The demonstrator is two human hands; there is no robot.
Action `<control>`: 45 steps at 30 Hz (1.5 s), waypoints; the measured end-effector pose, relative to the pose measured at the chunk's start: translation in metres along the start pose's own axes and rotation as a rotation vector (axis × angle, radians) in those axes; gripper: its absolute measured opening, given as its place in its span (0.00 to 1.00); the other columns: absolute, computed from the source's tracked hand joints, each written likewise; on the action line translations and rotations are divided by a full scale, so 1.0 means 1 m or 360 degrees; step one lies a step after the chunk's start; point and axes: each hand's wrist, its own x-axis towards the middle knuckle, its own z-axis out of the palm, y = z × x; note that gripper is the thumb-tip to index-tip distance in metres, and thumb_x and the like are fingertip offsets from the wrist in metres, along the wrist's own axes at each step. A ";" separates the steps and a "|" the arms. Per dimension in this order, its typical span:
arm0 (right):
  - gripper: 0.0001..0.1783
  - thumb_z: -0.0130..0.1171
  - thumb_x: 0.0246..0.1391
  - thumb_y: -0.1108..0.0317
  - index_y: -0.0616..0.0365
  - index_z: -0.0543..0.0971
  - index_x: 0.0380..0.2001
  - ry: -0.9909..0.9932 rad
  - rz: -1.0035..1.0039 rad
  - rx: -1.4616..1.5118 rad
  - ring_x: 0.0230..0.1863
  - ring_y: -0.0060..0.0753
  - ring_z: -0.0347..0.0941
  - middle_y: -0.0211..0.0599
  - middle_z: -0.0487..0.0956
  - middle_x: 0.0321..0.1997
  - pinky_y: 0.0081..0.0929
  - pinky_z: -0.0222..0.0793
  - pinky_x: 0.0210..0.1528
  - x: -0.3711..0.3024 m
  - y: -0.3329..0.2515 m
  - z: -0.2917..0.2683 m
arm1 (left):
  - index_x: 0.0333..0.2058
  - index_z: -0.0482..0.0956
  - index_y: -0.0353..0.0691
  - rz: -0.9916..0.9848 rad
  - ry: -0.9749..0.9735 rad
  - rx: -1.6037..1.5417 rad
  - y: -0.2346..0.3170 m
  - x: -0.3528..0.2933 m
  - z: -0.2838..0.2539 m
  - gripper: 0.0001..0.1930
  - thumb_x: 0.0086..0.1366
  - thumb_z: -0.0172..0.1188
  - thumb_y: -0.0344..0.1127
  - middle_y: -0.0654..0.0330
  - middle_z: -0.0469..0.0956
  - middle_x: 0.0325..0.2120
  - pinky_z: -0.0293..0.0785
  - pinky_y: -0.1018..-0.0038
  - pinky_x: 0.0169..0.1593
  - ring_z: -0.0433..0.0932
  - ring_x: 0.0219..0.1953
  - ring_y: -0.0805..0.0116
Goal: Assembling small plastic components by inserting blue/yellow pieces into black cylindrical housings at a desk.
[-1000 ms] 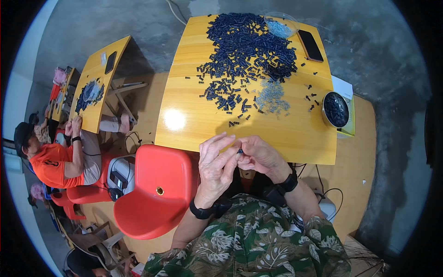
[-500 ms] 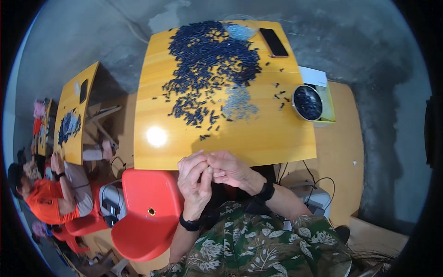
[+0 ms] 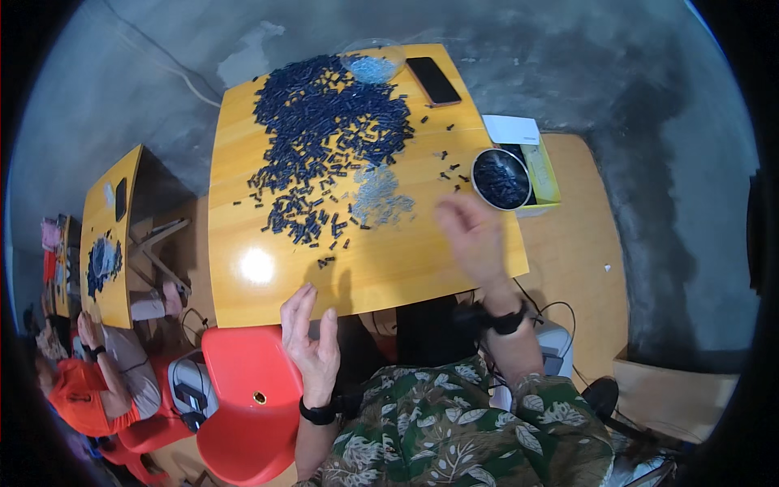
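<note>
**Right hand over the desk, near the bowl of dark pieces**

While my right hand (image 3: 472, 237) is out over the yellow desk (image 3: 268, 300), it shows motion-blurred, so I cannot tell whether its fingers pinch anything; they look loosely spread rather than clenched. It hangs just below the round metal bowl (image 3: 501, 179) of dark pieces, which sits at the desk's right edge, partly on a yellow tray (image 3: 548, 174).

Note on doing this well, as I judge it: keep the reach short and low, wrist relaxed, and work from the stray pieces nearest the bowl instead of digging into the big heap of small dark blue pieces (image 3: 329, 130) spread over the far half of the desk. The small pile of grey parts (image 3: 380, 199) lies just left of my right hand; best not to sweep it into the dark ones.

Pose: right forearm comes in from the lower edge and runs up and slightly left, black wristband (image 3: 507, 322) showing, palm down. Left hand (image 3: 312, 345) is off the desk at its near edge, palm up, fingers open and empty, thumb apart, also with a black band at the wrist. It rests above the red chair (image 3: 243, 398).

A dark phone (image 3: 432, 80) and a clear dish (image 3: 372, 58) sit at the far edge, well apart from both hands.
</note>
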 end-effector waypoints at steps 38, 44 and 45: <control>0.06 0.61 0.50 0.73 0.58 0.81 0.34 -0.0434 -0.0758 -0.1107 0.36 0.37 0.76 0.35 0.76 0.33 0.35 0.72 0.35 0.022 0.026 0.114 | 0.42 0.81 0.33 -0.0124 0.0015 -0.0022 -0.026 0.014 0.002 0.10 0.61 0.62 0.26 0.50 0.78 0.41 0.74 0.67 0.48 0.79 0.43 0.56; 0.07 0.58 0.60 0.73 0.66 0.80 0.39 -0.1113 0.0485 0.0787 0.31 0.21 0.79 0.36 0.83 0.33 0.21 0.76 0.34 -0.011 0.003 0.084 | 0.45 0.81 0.33 -0.0139 -0.0011 -0.0157 -0.012 0.015 0.000 0.12 0.61 0.61 0.24 0.51 0.79 0.41 0.74 0.68 0.49 0.79 0.44 0.58; 0.07 0.58 0.60 0.73 0.66 0.80 0.39 -0.1109 0.0483 0.0792 0.31 0.21 0.79 0.36 0.83 0.33 0.21 0.76 0.34 -0.017 0.007 0.082 | 0.45 0.81 0.33 -0.0132 -0.0016 -0.0204 -0.008 0.015 -0.001 0.12 0.62 0.61 0.24 0.51 0.79 0.41 0.74 0.69 0.49 0.79 0.44 0.58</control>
